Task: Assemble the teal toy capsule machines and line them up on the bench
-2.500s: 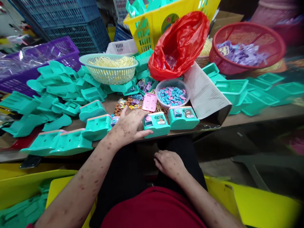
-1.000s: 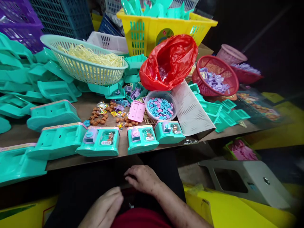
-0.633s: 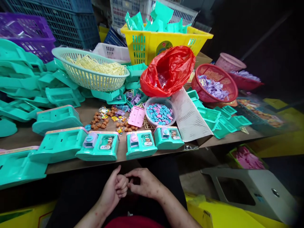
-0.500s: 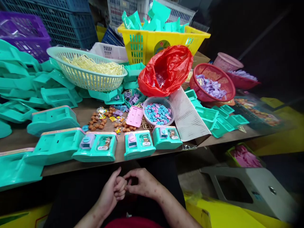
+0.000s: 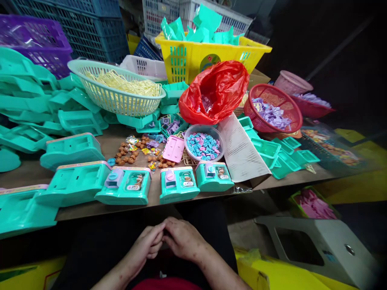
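Head view: my left hand point(image 5: 148, 245) and right hand point(image 5: 183, 239) now pressed together in my lap, fingers curled; earlier the thumb stuck up. Can't tell if they grip anything. Nearest: glossy teal plastic toy point(image 5: 178, 184), boxy, at the brown table point(image 5: 36, 173) edge.

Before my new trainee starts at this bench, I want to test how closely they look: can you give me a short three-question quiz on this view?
1. True or false: the left hand and right hand rest together in the lap, off the table.
2. What fills the clear bowl? A) yellow strips B) small blue and pink pieces C) purple pieces
3. How many toy machines along the table's front edge have their pink or purple knob fitted?

Key: 1 true. 2 B. 3 three; the teal shells left of them have empty recesses.
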The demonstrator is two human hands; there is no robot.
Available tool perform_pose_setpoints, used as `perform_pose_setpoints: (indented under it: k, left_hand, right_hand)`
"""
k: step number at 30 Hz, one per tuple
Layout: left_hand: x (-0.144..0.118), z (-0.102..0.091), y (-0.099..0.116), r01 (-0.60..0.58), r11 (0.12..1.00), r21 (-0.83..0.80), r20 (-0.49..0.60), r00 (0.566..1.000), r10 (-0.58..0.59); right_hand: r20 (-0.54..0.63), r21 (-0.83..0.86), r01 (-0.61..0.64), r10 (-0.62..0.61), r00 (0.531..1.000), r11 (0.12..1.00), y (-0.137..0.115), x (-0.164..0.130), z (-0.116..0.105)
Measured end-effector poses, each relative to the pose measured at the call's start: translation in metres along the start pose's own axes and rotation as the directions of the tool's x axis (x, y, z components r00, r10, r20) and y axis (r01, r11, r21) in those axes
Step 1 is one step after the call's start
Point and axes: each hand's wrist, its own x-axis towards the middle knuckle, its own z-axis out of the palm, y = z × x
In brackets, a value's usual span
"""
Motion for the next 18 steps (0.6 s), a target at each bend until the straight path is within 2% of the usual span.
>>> perform_pose_setpoints:
  k: [3,7,14,18]
  left_hand:
    - [0.002,0.002,-0.002,0.034,0.996,0.087,-0.067,0.997,-0.029]
    - [0.004,0.001,-0.005,0.065,0.989,0.13,-0.079,0.995,-0.055]
    - [0.004,0.001,-0.002,0.068,0.993,0.095,-0.03,0.997,-0.066]
    - [0.002,0.001,0.004,0.06,0.998,0.01,0.004,0.998,-0.06]
  right_hand:
    - [0.018,-0.109,0.013,-0.011,1.0,0.994,-0.002,0.0,0.003]
    - [0.051,-0.221,0.047,-0.037,0.998,0.974,-0.003,-0.001,0.007]
    - [0.074,-0.291,0.082,-0.063,0.995,0.953,-0.002,-0.003,0.011]
    - [0.059,-0.281,0.068,-0.053,0.997,0.957,-0.002,-0.004,0.013]
